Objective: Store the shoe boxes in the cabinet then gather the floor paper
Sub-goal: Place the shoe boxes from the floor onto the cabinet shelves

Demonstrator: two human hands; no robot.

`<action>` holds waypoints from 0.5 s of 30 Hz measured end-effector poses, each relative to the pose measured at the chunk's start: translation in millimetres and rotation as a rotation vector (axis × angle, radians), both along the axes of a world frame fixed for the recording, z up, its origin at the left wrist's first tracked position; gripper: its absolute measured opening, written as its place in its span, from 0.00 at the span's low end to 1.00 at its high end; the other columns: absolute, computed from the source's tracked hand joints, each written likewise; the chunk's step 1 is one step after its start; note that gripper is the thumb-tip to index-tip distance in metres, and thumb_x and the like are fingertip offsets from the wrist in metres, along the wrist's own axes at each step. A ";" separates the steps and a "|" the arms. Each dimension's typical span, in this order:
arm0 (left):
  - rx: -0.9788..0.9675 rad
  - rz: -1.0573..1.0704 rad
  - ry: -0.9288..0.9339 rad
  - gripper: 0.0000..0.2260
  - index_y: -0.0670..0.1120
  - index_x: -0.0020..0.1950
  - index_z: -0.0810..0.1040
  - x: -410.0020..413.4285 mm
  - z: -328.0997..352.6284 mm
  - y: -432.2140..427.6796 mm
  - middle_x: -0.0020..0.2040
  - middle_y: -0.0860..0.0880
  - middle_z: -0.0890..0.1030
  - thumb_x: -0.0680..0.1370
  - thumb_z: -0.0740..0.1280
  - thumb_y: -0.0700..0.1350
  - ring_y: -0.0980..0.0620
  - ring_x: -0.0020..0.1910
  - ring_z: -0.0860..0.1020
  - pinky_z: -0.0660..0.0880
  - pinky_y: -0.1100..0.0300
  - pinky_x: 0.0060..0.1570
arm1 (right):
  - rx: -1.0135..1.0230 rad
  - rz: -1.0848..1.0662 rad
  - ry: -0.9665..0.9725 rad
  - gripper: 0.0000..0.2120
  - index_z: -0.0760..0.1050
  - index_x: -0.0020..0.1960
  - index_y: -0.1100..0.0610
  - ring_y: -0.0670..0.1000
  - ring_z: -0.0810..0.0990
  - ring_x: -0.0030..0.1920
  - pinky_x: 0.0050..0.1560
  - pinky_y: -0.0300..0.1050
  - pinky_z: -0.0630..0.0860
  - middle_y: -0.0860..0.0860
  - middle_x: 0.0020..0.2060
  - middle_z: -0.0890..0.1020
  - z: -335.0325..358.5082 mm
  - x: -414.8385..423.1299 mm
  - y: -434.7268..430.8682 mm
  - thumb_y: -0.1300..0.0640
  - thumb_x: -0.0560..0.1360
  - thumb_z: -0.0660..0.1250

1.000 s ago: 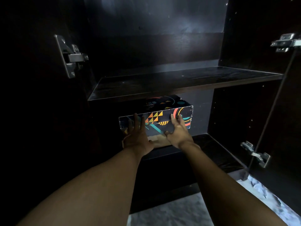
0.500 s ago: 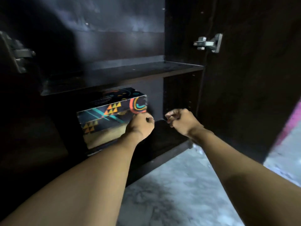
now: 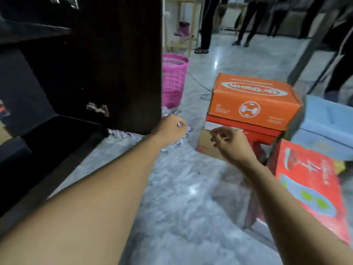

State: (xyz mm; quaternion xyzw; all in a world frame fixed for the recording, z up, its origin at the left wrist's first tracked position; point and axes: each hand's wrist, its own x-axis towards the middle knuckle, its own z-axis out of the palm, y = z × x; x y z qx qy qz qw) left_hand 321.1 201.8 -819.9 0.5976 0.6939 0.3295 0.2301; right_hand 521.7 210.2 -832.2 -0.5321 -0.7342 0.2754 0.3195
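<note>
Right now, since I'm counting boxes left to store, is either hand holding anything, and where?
Nothing: left hand and right hand are loosely curled and empty, not touching the orange box.

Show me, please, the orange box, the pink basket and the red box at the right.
orange box point(image 3: 248, 109): head view, on the round logo of its front face.
pink basket point(image 3: 172, 81): head view, on its mesh wall.
red box point(image 3: 309, 180): head view, on its printed top face.
</note>
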 end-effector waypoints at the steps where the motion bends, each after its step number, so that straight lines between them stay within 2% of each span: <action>1: -0.038 -0.044 -0.018 0.14 0.39 0.42 0.82 19.8 -2.7 4.0 0.42 0.41 0.84 0.73 0.62 0.49 0.41 0.45 0.82 0.77 0.55 0.43 | -0.010 -0.055 -0.030 0.09 0.80 0.43 0.43 0.50 0.85 0.43 0.50 0.53 0.81 0.47 0.41 0.86 -6.6 21.6 -1.3 0.47 0.71 0.61; 2: -0.090 -0.087 -0.048 0.14 0.41 0.44 0.82 43.5 -7.2 8.8 0.43 0.42 0.84 0.73 0.63 0.50 0.43 0.44 0.81 0.75 0.57 0.43 | -0.019 -0.108 -0.068 0.13 0.81 0.44 0.43 0.49 0.85 0.46 0.51 0.52 0.81 0.46 0.43 0.86 -12.4 46.0 -2.5 0.44 0.68 0.59; 4: -0.199 -0.161 -0.100 0.13 0.44 0.52 0.82 93.2 -17.9 15.0 0.48 0.45 0.82 0.78 0.64 0.51 0.47 0.44 0.79 0.72 0.60 0.43 | -0.029 -0.196 -0.124 0.16 0.82 0.48 0.46 0.52 0.84 0.49 0.52 0.51 0.80 0.48 0.47 0.86 -26.5 91.8 -2.2 0.47 0.68 0.57; 6: -0.262 -0.194 -0.161 0.14 0.46 0.59 0.79 139.0 -35.0 19.1 0.55 0.46 0.82 0.80 0.63 0.53 0.46 0.54 0.80 0.73 0.58 0.50 | -0.046 -0.269 -0.191 0.15 0.82 0.52 0.50 0.57 0.83 0.52 0.53 0.51 0.79 0.52 0.51 0.85 -38.0 131.6 -2.4 0.53 0.71 0.60; 8: -0.302 -0.215 -0.218 0.17 0.48 0.65 0.76 179.0 -53.2 20.1 0.62 0.45 0.80 0.80 0.62 0.55 0.44 0.61 0.78 0.73 0.55 0.58 | -0.102 -0.377 -0.232 0.16 0.80 0.59 0.50 0.58 0.79 0.59 0.59 0.53 0.76 0.55 0.59 0.81 -47.0 165.6 -3.1 0.54 0.73 0.62; 11: -0.407 -0.260 -0.246 0.24 0.49 0.74 0.68 224.2 -77.2 14.8 0.69 0.47 0.74 0.81 0.60 0.57 0.46 0.66 0.74 0.71 0.55 0.59 | -0.215 -0.553 -0.331 0.22 0.72 0.69 0.47 0.59 0.66 0.72 0.70 0.57 0.66 0.57 0.70 0.68 -58.7 199.9 -5.3 0.49 0.75 0.62; 13: -0.459 -0.282 -0.282 0.26 0.49 0.77 0.63 243.1 -88.4 7.5 0.72 0.49 0.70 0.81 0.59 0.58 0.49 0.66 0.72 0.71 0.57 0.55 | -0.267 -0.640 -0.385 0.26 0.65 0.73 0.47 0.60 0.58 0.75 0.73 0.62 0.58 0.58 0.74 0.61 -65.8 213.0 -7.6 0.43 0.76 0.60; 15: -0.484 -0.299 -0.324 0.27 0.49 0.77 0.64 256.4 -99.4 1.6 0.71 0.50 0.71 0.80 0.60 0.59 0.50 0.65 0.73 0.70 0.57 0.54 | -0.357 -0.702 -0.380 0.32 0.60 0.75 0.47 0.62 0.56 0.75 0.73 0.65 0.56 0.60 0.75 0.57 -71.2 227.0 -9.8 0.39 0.74 0.62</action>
